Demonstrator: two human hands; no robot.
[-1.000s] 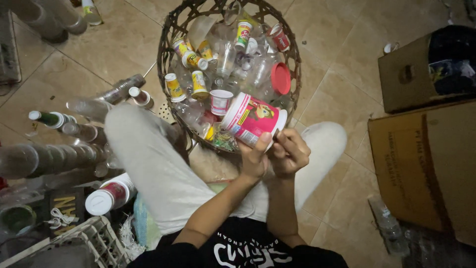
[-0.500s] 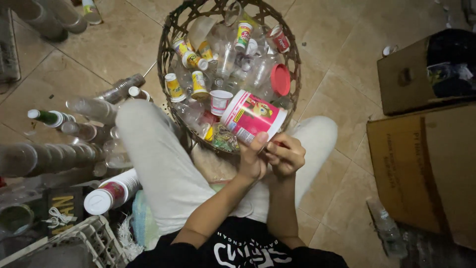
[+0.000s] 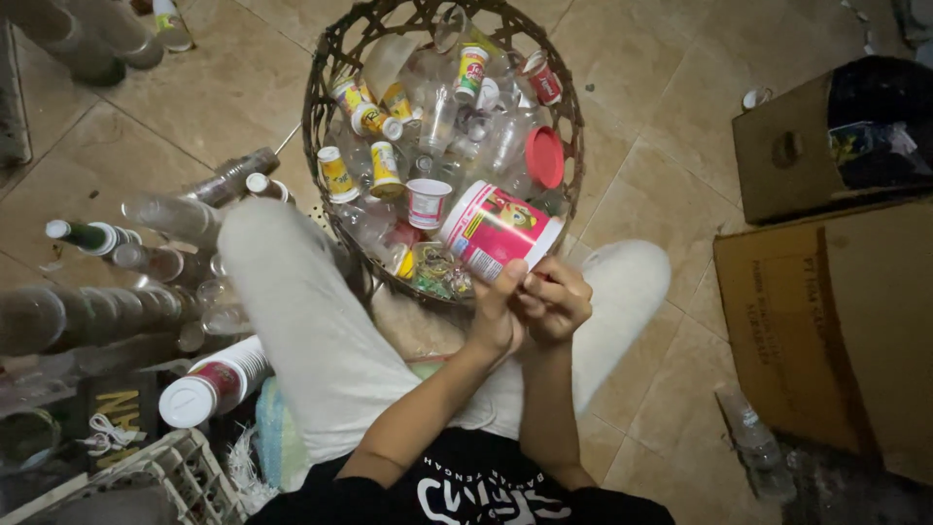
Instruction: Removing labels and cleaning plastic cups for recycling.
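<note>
My left hand (image 3: 499,313) grips a round pink-and-white plastic tub (image 3: 496,231) with a picture label, holding it on its side over my lap. My right hand (image 3: 556,301) is closed at the tub's lower rim, fingers pinching at the label edge. Just beyond the tub stands a woven basket (image 3: 326,78) full of small plastic bottles, cups and a red lid (image 3: 545,157). My legs in light trousers stretch to either side of the basket.
Empty clear and green bottles (image 3: 92,236) lie in a heap on the tiled floor at the left. A white-capped jar (image 3: 209,383) and a white crate (image 3: 146,481) sit near my left knee. Cardboard boxes (image 3: 841,321) stand at the right, a flattened bottle (image 3: 750,434) beside them.
The tub has shifted slightly down and right in my hands, and my right hand's fingers have moved closer against its rim.
</note>
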